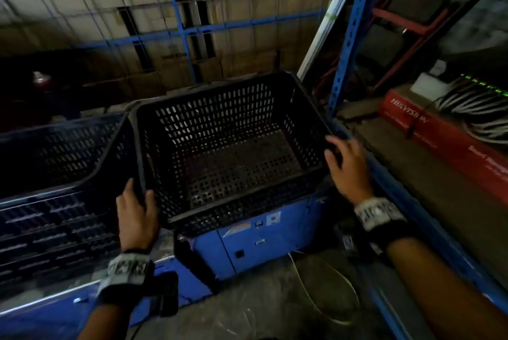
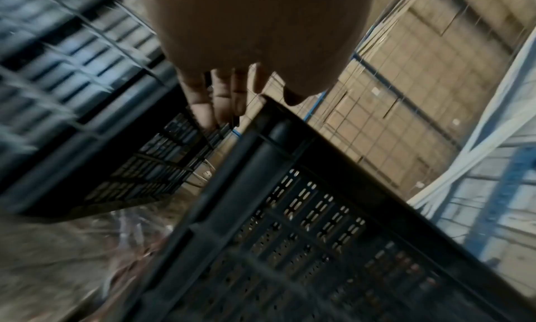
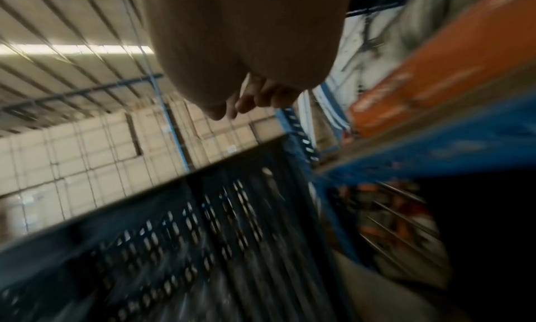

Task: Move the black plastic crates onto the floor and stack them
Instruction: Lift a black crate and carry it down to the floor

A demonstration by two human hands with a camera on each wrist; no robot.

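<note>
A black perforated crate (image 1: pixel 228 147) sits empty on top of a blue unit, slightly askew. A second black crate (image 1: pixel 55 152) stands close beside it on the left. My left hand (image 1: pixel 136 209) holds the near-left corner of the middle crate: the fingers (image 2: pixel 208 107) reach down between the two crates and the thumb lies inside the rim (image 2: pixel 290 139). My right hand (image 1: pixel 345 166) is at the crate's right rim. Its fingers (image 3: pixel 261 97) are loosely curled just above the rim (image 3: pixel 145 201), with no grip visible.
The blue unit (image 1: pixel 261 243) stands on a concrete floor (image 1: pixel 261 306) with a white cable (image 1: pixel 316 304) lying on it. A blue rack upright (image 1: pixel 349 37) and shelf edge run close on the right, with a red box (image 1: pixel 439 144) on the shelf. Cardboard boxes behind wire mesh (image 1: pixel 220 15) fill the back.
</note>
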